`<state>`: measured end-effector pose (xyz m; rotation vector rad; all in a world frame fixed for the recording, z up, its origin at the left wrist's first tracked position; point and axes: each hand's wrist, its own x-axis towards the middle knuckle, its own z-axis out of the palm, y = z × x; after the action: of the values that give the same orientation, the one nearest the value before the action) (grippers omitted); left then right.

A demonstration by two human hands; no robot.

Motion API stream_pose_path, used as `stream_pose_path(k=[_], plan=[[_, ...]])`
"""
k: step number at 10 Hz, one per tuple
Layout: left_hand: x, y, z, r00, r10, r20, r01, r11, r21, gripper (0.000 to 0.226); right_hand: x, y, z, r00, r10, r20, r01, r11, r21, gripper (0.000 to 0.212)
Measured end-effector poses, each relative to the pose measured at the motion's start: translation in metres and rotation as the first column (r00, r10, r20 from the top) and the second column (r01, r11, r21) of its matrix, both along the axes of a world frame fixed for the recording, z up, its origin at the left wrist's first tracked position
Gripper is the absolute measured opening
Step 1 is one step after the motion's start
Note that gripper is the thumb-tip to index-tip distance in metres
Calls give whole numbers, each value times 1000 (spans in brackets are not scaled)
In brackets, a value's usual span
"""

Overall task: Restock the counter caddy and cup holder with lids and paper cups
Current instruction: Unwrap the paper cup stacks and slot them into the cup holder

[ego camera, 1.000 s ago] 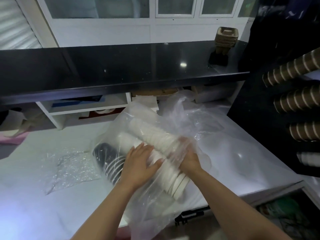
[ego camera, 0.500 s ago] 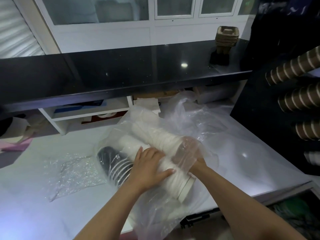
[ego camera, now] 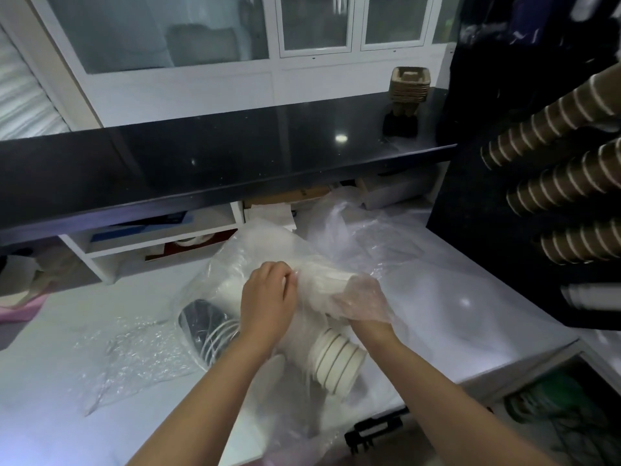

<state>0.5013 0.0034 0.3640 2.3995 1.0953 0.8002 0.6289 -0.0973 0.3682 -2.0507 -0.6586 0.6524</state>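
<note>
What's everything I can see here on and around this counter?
plastic bag: one, clear, on the white counter
white cup stack: one, sticking out of the bag
black lids: one stack, inside the bag
brown cup stacks: three, in the black holder, right
pulp trays: one stack, tan, black shelf
loose wrap: one, clear, left
left hand: gripping the bag
right hand: inside the bag

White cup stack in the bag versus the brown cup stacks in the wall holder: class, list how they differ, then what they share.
The white cup stack is pale and plain; the brown cup stacks show light rings. The white stack lies on the white counter inside a clear plastic bag; the brown stacks sit unwrapped in the dark holder. Only the white stack is being handled. Both are nested cups lying sideways.
</note>
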Motion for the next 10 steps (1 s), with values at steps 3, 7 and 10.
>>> stream_pose_path(k=[3, 7, 10], plan=[[17, -6, 9, 1000, -10, 13, 12, 993, -119, 19, -21, -36, -6, 862, -107, -496, 231, 953, 197, 21], [24, -1, 17, 1000, -7, -20, 5, 992, -125, 14, -28, -70, -17, 710, -57, -702, 428, 827, 366, 23], [28, 8, 21, 993, 2, -118, -18, 991, -132, 17, -47, -104, -22, 698, -60, -714, 513, 738, 439, 28]])
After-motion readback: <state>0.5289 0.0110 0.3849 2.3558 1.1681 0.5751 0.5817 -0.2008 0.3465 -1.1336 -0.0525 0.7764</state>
